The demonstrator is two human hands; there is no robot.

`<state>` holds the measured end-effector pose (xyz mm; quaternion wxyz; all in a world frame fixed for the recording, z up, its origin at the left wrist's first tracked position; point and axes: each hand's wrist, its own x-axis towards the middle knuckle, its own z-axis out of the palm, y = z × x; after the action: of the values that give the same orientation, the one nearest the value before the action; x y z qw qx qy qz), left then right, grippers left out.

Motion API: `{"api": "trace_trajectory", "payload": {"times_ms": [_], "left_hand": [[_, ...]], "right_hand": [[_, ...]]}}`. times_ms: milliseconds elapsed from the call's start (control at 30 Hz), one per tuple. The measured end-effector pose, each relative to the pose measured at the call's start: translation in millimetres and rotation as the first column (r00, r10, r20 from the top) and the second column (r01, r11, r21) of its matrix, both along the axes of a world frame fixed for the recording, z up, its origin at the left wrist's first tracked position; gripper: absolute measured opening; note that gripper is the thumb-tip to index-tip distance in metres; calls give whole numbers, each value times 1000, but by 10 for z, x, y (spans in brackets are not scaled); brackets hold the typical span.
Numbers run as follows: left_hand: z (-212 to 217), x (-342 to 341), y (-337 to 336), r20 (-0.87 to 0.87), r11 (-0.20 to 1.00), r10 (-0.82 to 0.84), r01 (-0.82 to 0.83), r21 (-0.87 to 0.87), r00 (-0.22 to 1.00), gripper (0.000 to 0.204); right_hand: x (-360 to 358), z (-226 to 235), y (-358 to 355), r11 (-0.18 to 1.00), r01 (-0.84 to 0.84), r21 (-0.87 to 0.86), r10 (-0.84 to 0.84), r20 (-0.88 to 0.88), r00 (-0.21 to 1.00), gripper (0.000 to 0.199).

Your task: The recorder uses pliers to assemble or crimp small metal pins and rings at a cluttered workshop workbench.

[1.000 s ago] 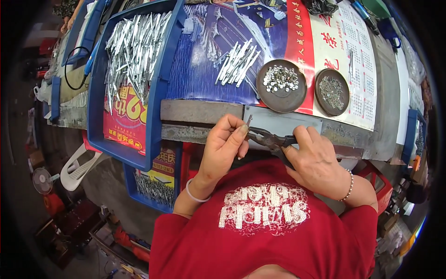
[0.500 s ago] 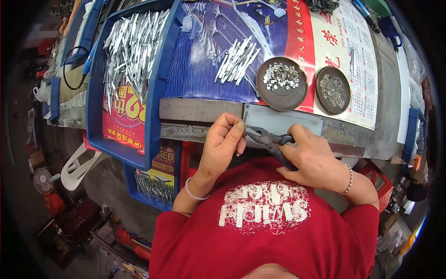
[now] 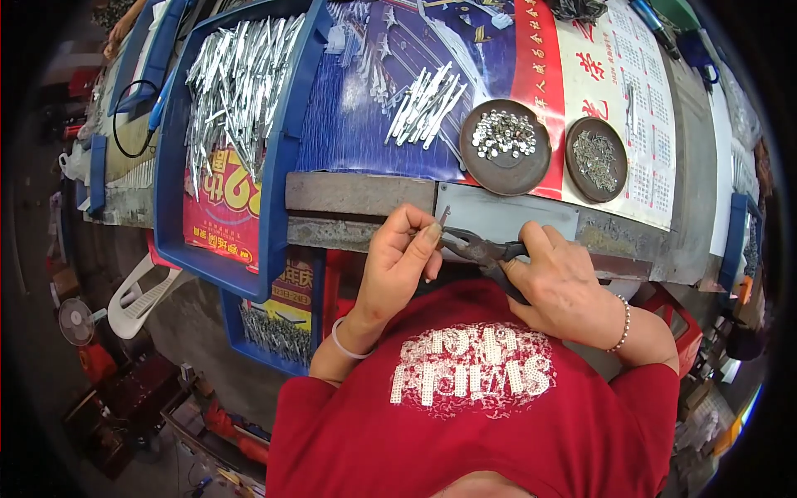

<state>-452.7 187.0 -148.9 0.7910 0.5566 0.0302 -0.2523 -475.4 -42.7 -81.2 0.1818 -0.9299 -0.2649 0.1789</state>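
My left hand (image 3: 398, 256) pinches a thin metal strip (image 3: 446, 213) between thumb and forefinger, its end sticking up past the fingertips. Dark-handled pliers (image 3: 475, 249) are gripped in my right hand (image 3: 554, 278); their jaws reach to the left fingertips, beside the strip. Whether the jaws bite on it I cannot tell. Just beyond the hands, a metal plate (image 3: 531, 214) lies at the bench edge. Behind it stand a brown dish (image 3: 508, 184) of shiny round metal pieces and a smaller dish (image 3: 618, 178) of tiny metal parts.
Silvery strips (image 3: 425, 104) lie piled on the poster-covered bench. To the left, a big blue tray (image 3: 270, 224) holds many more strips. Below it sits a smaller blue tray (image 3: 235, 328) of metal parts. A white plastic chair (image 3: 137, 303) stands at the left.
The strip's end now stands higher above my left fingertips. The pliers have shifted slightly, and both hands stay nearly in place.
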Motion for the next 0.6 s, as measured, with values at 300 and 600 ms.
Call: {"api": "trace_trajectory", "payload": {"times_ms": [300, 600], "left_hand": [[-99, -16, 19, 65, 999, 36, -37, 14, 997, 13], [-89, -45, 27, -21, 997, 38, -40, -64, 999, 13]], "right_hand": [[111, 79, -37, 948, 176, 265, 26, -614, 789, 31], [-53, -62, 56, 998, 58, 41, -55, -66, 996, 34]]}}
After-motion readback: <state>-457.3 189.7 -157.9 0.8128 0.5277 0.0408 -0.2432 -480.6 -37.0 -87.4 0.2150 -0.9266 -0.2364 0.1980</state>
